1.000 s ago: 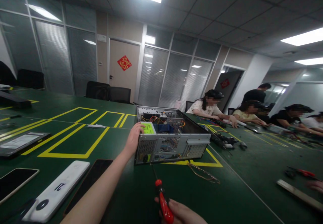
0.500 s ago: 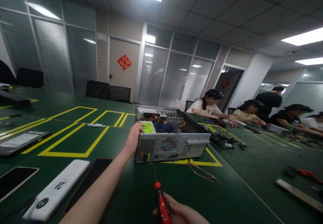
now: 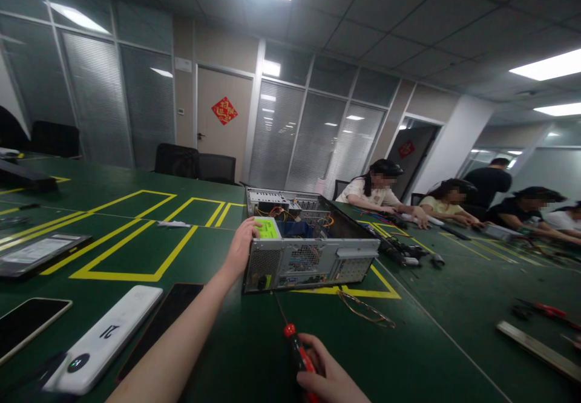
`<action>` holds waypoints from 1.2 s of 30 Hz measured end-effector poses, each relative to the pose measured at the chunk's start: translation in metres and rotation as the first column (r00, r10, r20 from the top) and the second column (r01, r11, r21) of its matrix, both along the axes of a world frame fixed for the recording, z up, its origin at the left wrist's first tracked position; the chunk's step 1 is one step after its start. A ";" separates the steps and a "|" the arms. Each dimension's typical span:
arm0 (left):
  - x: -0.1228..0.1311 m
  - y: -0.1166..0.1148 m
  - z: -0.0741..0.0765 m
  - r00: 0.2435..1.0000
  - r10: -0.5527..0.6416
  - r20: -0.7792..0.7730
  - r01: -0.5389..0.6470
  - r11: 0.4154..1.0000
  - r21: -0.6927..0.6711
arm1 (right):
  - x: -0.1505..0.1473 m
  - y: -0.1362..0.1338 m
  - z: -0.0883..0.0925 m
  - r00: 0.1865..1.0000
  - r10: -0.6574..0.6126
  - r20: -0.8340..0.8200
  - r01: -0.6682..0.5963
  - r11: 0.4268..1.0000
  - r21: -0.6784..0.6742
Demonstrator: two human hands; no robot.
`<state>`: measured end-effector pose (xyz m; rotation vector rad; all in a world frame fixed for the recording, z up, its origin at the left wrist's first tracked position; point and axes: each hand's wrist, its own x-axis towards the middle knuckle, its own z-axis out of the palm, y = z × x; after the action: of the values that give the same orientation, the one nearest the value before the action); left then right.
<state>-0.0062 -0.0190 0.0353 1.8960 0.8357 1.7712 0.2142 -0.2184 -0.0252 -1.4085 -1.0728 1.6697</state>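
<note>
An opened computer case point(image 3: 318, 262) lies on the green table, its rear panel toward me. Inside its near left corner sits a power supply with a yellow-green label point(image 3: 269, 227). My left hand point(image 3: 242, 245) grips that corner, thumb side along the case and fingertips bent over the top onto the power supply. In my right hand point(image 3: 324, 366) is a screwdriver point(image 3: 297, 348) with a red and black handle, fingers closed around it. Its thin shaft slants up and left, and the tip is at the bottom edge of the rear panel; whether it touches is unclear.
On the left lie a hard drive point(image 3: 43, 255), a phone point(image 3: 31, 327), a white power bank point(image 3: 109, 336) and a dark flat slab point(image 3: 158, 324). Glasses point(image 3: 365, 309) rest right of the screwdriver. A metal strip point(image 3: 538, 348) lies far right. Several people sit along the table.
My right hand has shifted slightly right and upward, and the screwdriver's handle has turned and swung right. The left hand stays on the case.
</note>
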 end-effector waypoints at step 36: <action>-0.001 0.001 -0.002 0.999 0.022 -0.028 -0.021 0.999 0.024 | -0.010 0.000 0.007 0.893 -0.318 -0.319 0.217 0.924 -0.316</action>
<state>-0.0068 -0.0175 0.0337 1.9383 0.8522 1.7785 0.2046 -0.2187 -0.0178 -1.2714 -0.4257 1.8226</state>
